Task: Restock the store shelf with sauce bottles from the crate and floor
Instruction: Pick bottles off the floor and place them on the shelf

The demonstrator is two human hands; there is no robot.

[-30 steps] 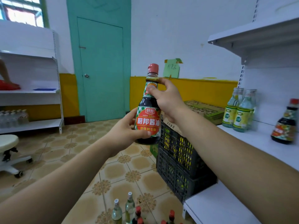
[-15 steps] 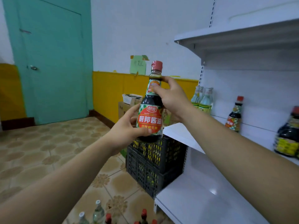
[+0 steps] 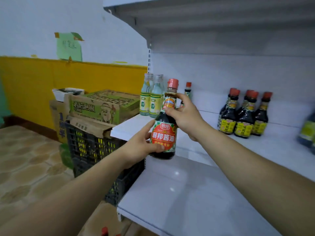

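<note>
Sauce bottle (image 3: 163, 132), red-labelled, is held upright at the front edge of the shelf (image 3: 238, 150), with the left hand (image 3: 144, 143) wrapped round its body and the right hand (image 3: 185, 114) pinching its neck. Past the right hand, dark bottles (image 3: 243, 116) and pale bottles (image 3: 151, 99) already stand on the shelf, so restocking looks partly done. This bottle is not yet set down, and the crate (image 3: 92, 150) beside the left forearm may hold more.
</note>
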